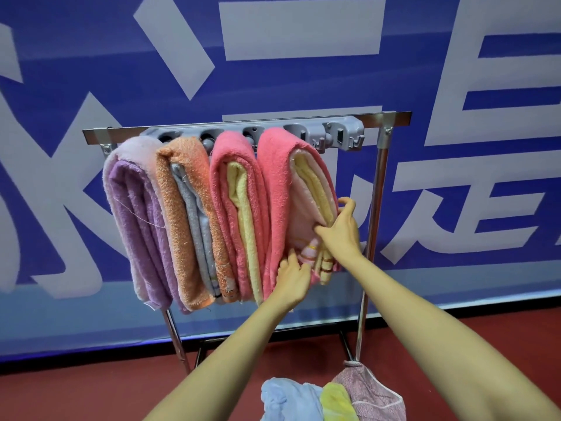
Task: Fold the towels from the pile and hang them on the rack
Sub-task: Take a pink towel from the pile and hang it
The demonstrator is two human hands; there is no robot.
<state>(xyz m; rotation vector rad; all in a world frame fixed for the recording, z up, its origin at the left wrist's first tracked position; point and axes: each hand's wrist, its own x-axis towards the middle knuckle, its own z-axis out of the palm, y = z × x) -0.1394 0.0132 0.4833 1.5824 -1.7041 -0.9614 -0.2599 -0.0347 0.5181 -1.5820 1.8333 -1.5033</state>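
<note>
Evidently I squared the rightmost towel (279,177) — right grip (340,227) clamped on its edge, left grip (293,281) flat on its hem — pile (288,399) next.

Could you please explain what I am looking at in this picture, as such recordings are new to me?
No machine here: a person wears a camera on the head, so you see from their eyes. A metal rack stands before a blue wall and carries four folded towels. The right hand grips the edge of the rightmost pink towel, while the left hand touches its lower end. Below, on the red floor, lies the pile of towels not yet folded.
</note>
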